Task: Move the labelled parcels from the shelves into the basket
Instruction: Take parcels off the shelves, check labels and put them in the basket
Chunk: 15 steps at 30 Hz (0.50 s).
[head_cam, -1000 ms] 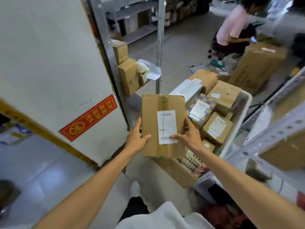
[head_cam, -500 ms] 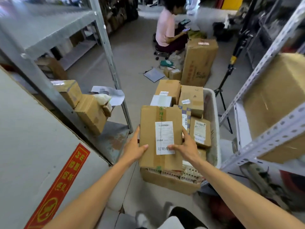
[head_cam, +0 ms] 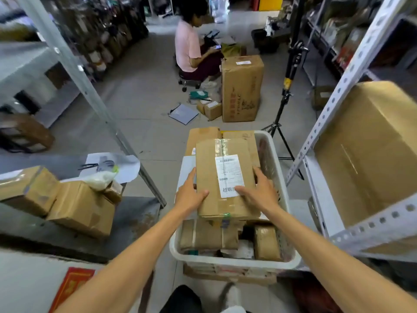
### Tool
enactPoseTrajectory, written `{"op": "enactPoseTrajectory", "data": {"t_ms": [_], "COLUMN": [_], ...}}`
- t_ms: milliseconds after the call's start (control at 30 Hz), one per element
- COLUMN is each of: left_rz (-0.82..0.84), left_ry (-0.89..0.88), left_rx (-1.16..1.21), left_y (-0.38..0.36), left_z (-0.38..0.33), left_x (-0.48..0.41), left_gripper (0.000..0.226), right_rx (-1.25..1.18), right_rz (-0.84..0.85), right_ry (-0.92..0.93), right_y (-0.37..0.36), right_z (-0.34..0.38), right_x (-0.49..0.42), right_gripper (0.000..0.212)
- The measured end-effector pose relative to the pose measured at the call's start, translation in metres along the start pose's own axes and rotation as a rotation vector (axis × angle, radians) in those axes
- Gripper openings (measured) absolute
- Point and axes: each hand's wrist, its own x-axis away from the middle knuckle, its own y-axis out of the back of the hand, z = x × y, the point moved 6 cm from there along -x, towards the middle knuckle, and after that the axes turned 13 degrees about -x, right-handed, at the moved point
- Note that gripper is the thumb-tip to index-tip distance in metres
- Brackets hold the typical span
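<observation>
View from your head camera, looking down an aisle of a stockroom. Your left grip (head_cam: 190, 195) and right grip (head_cam: 259, 195) hold the parcel (head_cam: 208, 163) by its left and right edges, each thumb laid on the top face, fingers along the side. The parcel lies flat, its white label (head_cam: 229, 176) upward, directly over the cartons piled in the white basket (head_cam: 234, 264); you cannot tell whether it rests on them. The basket stands on the grey tiled floor (head_cam: 144, 98) between two metal racks. On the left shelf (head_cam: 135, 220), near you, sit brown boxes (head_cam: 81, 206) and a sheet of paper (head_cam: 126, 164). The right rack (head_cam: 352, 71) carries a large carton (head_cam: 365, 154). Farther along the aisle a seated person (head_cam: 189, 48) faces a tall carton (head_cam: 242, 89), with small packets on the floor beside it; a tripod (head_cam: 291, 71) stands to its right.
</observation>
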Motion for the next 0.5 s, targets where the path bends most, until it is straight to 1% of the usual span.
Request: {"op": "enactPoseTrajectory", "data": {"t_ms": [167,333,400,500], "left_rz": [0.059,0.076,0.080,0.087], "left_ry": [-0.031,-0.145,-0.159,-0.171], "left_rx": [0.012,0.091,0.123,0.103], "left_y": [-0.008,-0.003,0.001,0.003], "left_z": [-0.040,-0.088,-0.098,-0.107], "left_x": [-0.055,-0.122,-0.148,-0.185], "left_gripper": [0.082,0.082,0.081,0.080], "right_rx": [-0.018,-0.036,-0.056,-0.043], "right_rz": [-0.111,-0.189,-0.217,-0.238], "right_ry": [-0.041,-0.031,-0.042,-0.053], "right_y": [0.028,0.043,0.045,0.043], "right_z": [0.009,0.020,0.024,0.029], "right_x": [-0.043,-0.105,-0.128,-0.160], "right_gripper": [0.073,0.083,0.084,0.083]}}
